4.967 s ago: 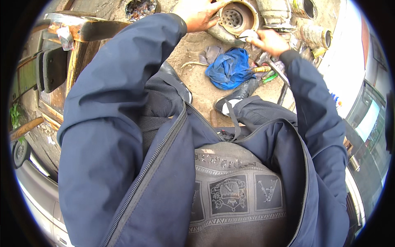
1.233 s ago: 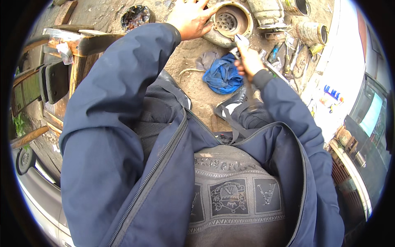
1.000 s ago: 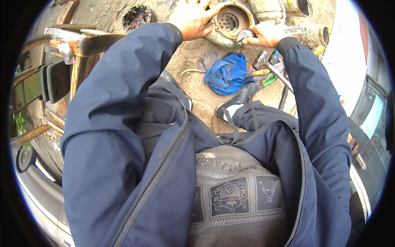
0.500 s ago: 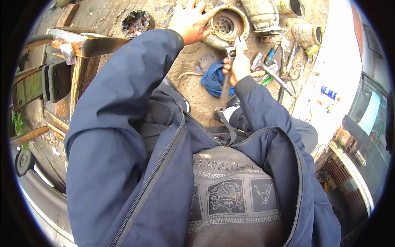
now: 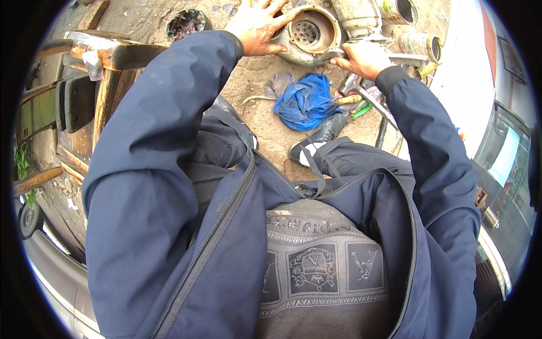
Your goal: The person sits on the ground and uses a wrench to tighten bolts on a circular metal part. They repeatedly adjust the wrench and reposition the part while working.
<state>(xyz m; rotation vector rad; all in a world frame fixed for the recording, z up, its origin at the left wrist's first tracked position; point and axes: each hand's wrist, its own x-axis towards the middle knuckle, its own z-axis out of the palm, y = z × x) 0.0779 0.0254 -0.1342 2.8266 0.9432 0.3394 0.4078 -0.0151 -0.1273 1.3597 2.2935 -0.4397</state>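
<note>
A round, dirty metal housing with a perforated plate in its opening sits on the ground at the top middle. My left hand rests on its left side, fingers spread. In my right hand is an adjustable wrench, gripped near the head. Its jaws lie against the housing's lower right edge and its handle points right; whether they grip a part there is too small to tell. A crumpled blue cloth lies on the dirt below the housing.
A hammer and other hand tools lie to the right, partly behind my right arm. Metal cylinders stand at the upper right. A can of debris and a wooden frame are on the left. My shoe is below the cloth.
My right hand has moved right, and the wrench has swung from pointing down toward me to lying sideways against the housing's lower right edge. My left hand stays on the housing, shifted slightly left.
</note>
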